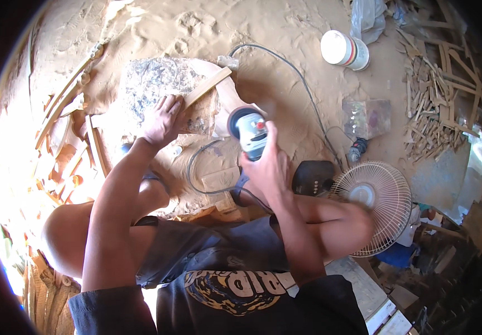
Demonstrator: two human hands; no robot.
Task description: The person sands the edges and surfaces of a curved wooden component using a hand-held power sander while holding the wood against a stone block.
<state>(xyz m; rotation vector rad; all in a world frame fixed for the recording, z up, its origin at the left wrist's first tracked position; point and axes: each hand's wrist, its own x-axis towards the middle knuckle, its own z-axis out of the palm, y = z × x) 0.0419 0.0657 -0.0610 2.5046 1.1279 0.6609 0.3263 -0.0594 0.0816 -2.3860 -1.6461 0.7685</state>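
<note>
My right hand is wrapped round the body of an angle grinder with a white and dark casing and a red spot. Its round dark disc is beside a pale, curved wooden piece. My left hand has its fingers bent together at the lower end of a narrow wooden strip, holding it against a rough, stained block. The strip slants up to the right across the curved piece. My left thumb is mostly hidden.
A black cord loops from the grinder near my legs. Close to my right knee stands a round fan. Wood scraps lie in piles at the left and right. A white bucket lies tilted on the sandy ground.
</note>
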